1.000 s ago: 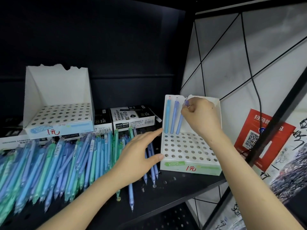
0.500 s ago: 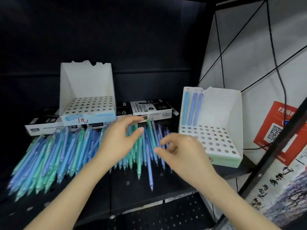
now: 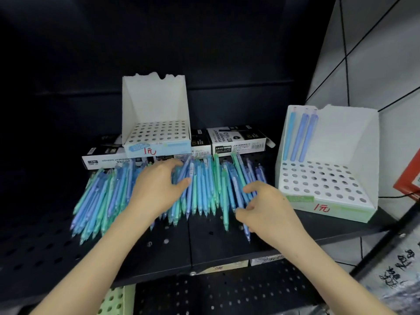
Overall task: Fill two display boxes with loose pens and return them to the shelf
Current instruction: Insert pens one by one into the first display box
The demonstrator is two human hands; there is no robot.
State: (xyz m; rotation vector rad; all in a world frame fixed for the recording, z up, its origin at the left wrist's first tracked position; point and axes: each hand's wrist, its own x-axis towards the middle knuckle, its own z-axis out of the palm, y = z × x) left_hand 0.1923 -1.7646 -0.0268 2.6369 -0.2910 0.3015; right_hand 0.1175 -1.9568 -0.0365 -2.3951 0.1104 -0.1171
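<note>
A pile of loose blue and green pens (image 3: 204, 189) lies across the black shelf (image 3: 200, 246). My left hand (image 3: 156, 189) rests on the middle of the pile, fingers apart, thumb against a few pens. My right hand (image 3: 266, 208) sits at the pile's right end, fingers curled around a blue pen (image 3: 246, 233) whose tip sticks out below the palm. The right display box (image 3: 327, 201), white with a hole grid, holds three blue pens (image 3: 300, 137) upright at its back left. The left display box (image 3: 156, 133) stands behind the pile with nothing in its holes.
Flat black-and-white marker boxes (image 3: 236, 139) lie behind the pens, and the left display box sits on some of them. A red sign (image 3: 409, 178) hangs at the right edge. A lower perforated shelf (image 3: 216, 292) shows below.
My right hand left the third pen standing in the right box and came down to the pile's right end, closing on a pen. My left hand stayed on the pile. The view shifted left.
</note>
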